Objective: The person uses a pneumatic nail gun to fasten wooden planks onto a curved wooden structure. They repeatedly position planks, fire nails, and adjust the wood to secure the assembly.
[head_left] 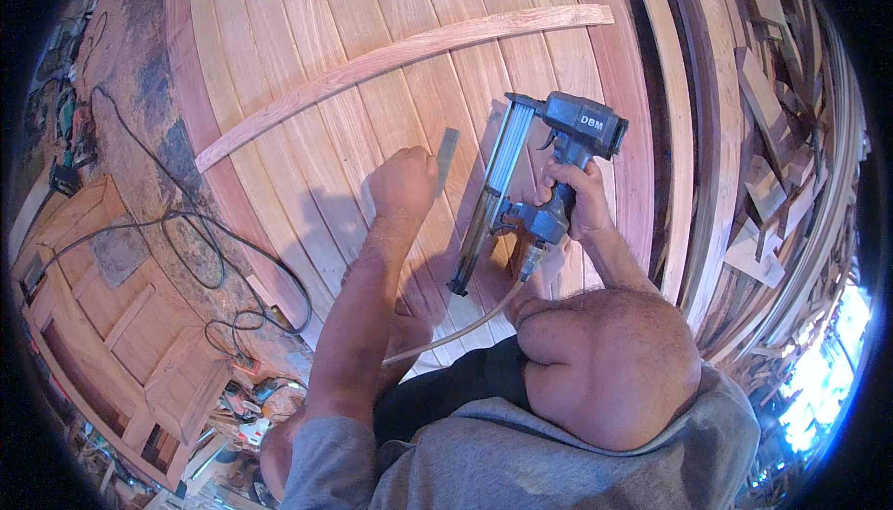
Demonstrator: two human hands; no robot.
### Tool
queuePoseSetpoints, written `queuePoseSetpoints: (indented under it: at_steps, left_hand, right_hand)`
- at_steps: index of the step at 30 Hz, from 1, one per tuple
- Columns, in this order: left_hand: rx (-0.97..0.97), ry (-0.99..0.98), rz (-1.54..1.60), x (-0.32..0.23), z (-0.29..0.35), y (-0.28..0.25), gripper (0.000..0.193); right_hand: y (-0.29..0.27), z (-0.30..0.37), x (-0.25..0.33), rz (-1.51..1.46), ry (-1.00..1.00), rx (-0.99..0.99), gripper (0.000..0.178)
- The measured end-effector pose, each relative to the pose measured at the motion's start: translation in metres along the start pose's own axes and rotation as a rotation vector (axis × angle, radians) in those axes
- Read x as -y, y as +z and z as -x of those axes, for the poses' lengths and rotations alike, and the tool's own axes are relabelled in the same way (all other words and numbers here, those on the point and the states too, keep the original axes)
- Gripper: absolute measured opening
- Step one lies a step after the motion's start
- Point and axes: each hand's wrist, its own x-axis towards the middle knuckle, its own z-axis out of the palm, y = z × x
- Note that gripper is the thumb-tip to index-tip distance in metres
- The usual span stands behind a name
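Over pale planks [372, 119], gripping with the closed left hand [402, 182] a flat grey strip [448, 150], along the fist's right side. Farther right, holding a nail gun [579, 118], with its nail rack [509, 145] leftward and hose [465, 331] below, by the handle [561, 205] in the wrapped right hand [588, 196], just below the tool's head.

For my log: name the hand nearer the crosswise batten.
Left. The left hand is below the middle of the batten in the picture; the right hand is farther below its right end.
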Motion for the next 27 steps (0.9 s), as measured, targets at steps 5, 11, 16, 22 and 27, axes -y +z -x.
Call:
queuePoseSetpoints:
  at_steps: [5, 11, 16, 22, 27]
  left_hand:
    - [-0.085, 0.07, 0.023, -0.006, 0.007, 0.006, 0.026]
    - [0.121, 0.047, -0.069, -0.014, -0.003, 0.0, 0.032]
    - [0.167, 0.036, -0.107, -0.01, -0.005, -0.004, 0.036]
    - [-0.015, 0.107, 0.032, 0.002, 0.005, -0.003, 0.028]
    - [0.043, 0.093, -0.076, -0.004, 0.0, 0.004, 0.028]
  right_hand:
    - [0.004, 0.0, -0.001, -0.006, 0.01, -0.016, 0.015]
    - [0.005, 0.0, -0.001, 0.014, 0.015, 0.013, 0.012]
    - [0.003, 0.001, -0.001, 0.035, -0.014, 0.025, 0.009]
    - [0.002, 0.0, -0.002, 0.001, -0.002, 0.03, 0.011]
    - [0.003, -0.002, -0.002, 0.022, 0.003, 0.017, 0.013]
